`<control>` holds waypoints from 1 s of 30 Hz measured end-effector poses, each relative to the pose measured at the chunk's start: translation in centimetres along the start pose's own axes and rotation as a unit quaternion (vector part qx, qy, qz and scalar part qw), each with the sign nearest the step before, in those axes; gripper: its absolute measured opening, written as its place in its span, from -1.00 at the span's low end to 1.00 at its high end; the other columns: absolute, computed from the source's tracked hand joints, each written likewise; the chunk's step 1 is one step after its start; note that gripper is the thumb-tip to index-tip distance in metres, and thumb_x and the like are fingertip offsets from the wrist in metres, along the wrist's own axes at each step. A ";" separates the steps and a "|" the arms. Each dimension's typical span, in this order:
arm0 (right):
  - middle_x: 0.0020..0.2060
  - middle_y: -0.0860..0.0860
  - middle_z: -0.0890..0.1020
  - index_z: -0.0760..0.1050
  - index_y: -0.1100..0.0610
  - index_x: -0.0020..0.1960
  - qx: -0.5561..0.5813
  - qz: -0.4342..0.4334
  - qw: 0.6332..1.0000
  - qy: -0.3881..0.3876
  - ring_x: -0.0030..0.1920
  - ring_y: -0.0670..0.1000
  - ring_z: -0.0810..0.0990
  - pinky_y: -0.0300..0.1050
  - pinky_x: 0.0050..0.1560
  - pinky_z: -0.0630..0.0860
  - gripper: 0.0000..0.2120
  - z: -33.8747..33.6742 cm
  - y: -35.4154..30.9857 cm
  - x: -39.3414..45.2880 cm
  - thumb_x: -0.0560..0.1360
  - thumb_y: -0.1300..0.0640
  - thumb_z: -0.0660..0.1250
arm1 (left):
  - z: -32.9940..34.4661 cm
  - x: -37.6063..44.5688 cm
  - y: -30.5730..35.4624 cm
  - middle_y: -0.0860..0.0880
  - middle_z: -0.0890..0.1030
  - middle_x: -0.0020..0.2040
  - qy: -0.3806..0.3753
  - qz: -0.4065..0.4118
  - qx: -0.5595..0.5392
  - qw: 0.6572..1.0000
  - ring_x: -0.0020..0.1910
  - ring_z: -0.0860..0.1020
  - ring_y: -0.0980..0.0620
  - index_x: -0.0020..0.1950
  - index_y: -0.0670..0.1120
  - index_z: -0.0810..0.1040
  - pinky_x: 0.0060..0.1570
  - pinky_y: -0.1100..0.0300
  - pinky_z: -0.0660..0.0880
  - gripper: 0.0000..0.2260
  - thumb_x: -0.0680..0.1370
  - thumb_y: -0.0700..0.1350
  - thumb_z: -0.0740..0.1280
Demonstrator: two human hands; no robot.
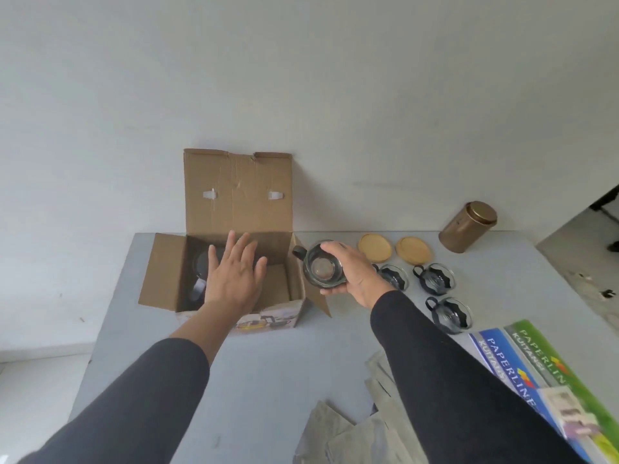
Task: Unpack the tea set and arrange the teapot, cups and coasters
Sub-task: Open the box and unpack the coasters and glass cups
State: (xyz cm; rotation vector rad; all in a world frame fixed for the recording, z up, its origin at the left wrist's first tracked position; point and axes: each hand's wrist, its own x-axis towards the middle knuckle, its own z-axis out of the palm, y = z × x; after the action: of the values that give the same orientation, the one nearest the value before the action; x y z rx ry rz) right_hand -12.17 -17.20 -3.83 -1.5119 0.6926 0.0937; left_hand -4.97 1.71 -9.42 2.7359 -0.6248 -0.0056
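I see my left hand [234,272] spread flat, fingers apart and gripping nothing, hovering over the open cardboard box [231,279] at the far left of the grey counter [268,370]. The box's lid flap stands upright against the white wall, and its side flaps hang open. Inside, on the left, lies a dark shape with a glassy handle that I take to be the teapot [199,272], though my hand and the shadow hide most of it.

My right hand [351,274] is closed around a glass cup [320,267] with a black handle, held just to the right of the box, above its right flap, the handle pointing toward the box.

Further right, three more glass cups in black holders stand on the counter: one [393,277] partly behind my right wrist, one [433,277] beside it, one [450,314] nearer me. Behind them two round wooden coasters [375,247] lie side by side, apart from each other. A brass-coloured canister [469,227] stands at the back right. Nearer me, on the right, lie crumpled wrapping paper [351,433] and blue and green receipt booklets [542,370].
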 end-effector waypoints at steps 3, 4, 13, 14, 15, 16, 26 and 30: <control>-0.02 0.09 0.60 0.54 0.09 0.06 0.033 0.014 0.999 0.026 -0.13 0.11 0.63 0.03 -0.26 0.61 -0.73 -3.0 1.6 -1.2 0.47 -0.06 0.34 | 0.1 0.0 3.7 0.00 0.09 0.56 0.019 0.050 -0.017 0.998 0.56 -0.14 0.00 0.48 -0.06 0.24 0.47 -0.06 -0.24 -0.56 0.66 0.06 -0.08; 0.00 0.08 0.61 0.55 0.07 0.06 0.044 0.020 0.998 0.036 -0.12 0.11 0.63 0.03 -0.26 0.61 -0.72 -4.0 2.2 -1.5 0.46 -0.08 0.35 | 0.2 -0.1 5.1 -0.01 0.10 0.56 0.022 0.064 -0.029 0.997 0.56 -0.13 -0.01 0.48 -0.07 0.24 0.48 -0.06 -0.21 -0.55 0.66 0.06 -0.09; 0.09 0.13 0.57 0.46 0.06 0.23 0.067 0.090 0.982 0.150 -0.02 0.18 0.64 0.06 -0.29 0.64 -0.44 -13.5 8.3 -2.1 0.49 -0.34 0.13 | 6.6 -2.4 15.6 0.00 0.11 0.56 -0.049 0.152 -0.070 0.985 0.56 -0.12 0.02 0.53 -0.08 0.16 0.47 0.13 -0.22 -0.29 0.49 0.20 -0.30; 0.05 0.09 0.57 0.45 0.06 0.21 0.071 0.095 0.982 0.149 -0.01 0.18 0.64 0.10 -0.24 0.64 -0.48 -14.5 8.9 -2.1 0.50 -0.33 0.12 | 7.9 -2.7 16.6 0.00 0.11 0.56 -0.072 0.142 -0.070 0.985 0.56 -0.12 0.02 0.53 -0.08 0.15 0.48 0.12 -0.19 -0.36 0.55 0.19 -0.23; 0.00 0.06 0.56 0.43 0.05 0.19 0.075 0.099 0.982 0.145 -0.01 0.18 0.64 0.14 -0.17 0.64 -0.51 -15.4 9.5 -2.1 0.52 -0.31 0.12 | 9.2 -3.0 17.7 0.00 0.10 0.56 -0.095 0.127 -0.065 0.985 0.56 -0.12 0.03 0.53 -0.08 0.13 0.50 0.10 -0.16 -0.46 0.61 0.13 -0.13; -0.03 0.03 0.54 0.41 0.04 0.19 0.075 0.104 0.982 0.139 0.00 0.17 0.63 0.17 -0.13 0.63 -0.54 -16.3 10.1 -1.9 0.53 -0.29 0.12 | 10.4 -3.3 18.6 0.00 0.09 0.56 -0.118 0.110 -0.061 0.985 0.56 -0.12 0.02 0.54 -0.08 0.11 0.51 0.09 -0.14 -0.52 0.65 0.06 -0.07; 0.10 0.09 0.46 0.42 0.11 0.27 -0.004 0.084 0.991 0.101 0.10 0.13 0.46 0.17 0.08 0.57 -0.60 -20.5 13.4 1.9 0.60 -0.13 0.12 | 16.7 -3.8 22.1 -0.04 -0.13 0.57 -0.272 -0.057 -0.001 0.961 0.55 -0.12 -0.03 0.55 -0.16 -0.06 0.46 0.00 0.07 -0.50 0.65 -0.06 0.00; 0.02 0.10 0.54 0.47 0.18 0.20 -0.134 0.017 0.985 0.108 0.09 0.11 0.53 0.01 0.20 0.46 -0.58 -20.3 13.7 3.3 0.62 -0.11 0.05 | 16.8 -2.7 22.5 -0.01 -0.18 0.57 -0.298 -0.076 0.004 0.952 0.55 -0.16 -0.02 0.56 -0.12 -0.11 0.46 0.01 0.10 -0.47 0.63 -0.12 0.03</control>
State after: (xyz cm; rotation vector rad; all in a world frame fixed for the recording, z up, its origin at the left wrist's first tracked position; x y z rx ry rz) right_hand -23.22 -35.97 -15.50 -1.7853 0.9071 0.0492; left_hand -18.13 -21.58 -18.21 2.7699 -0.5531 -0.8924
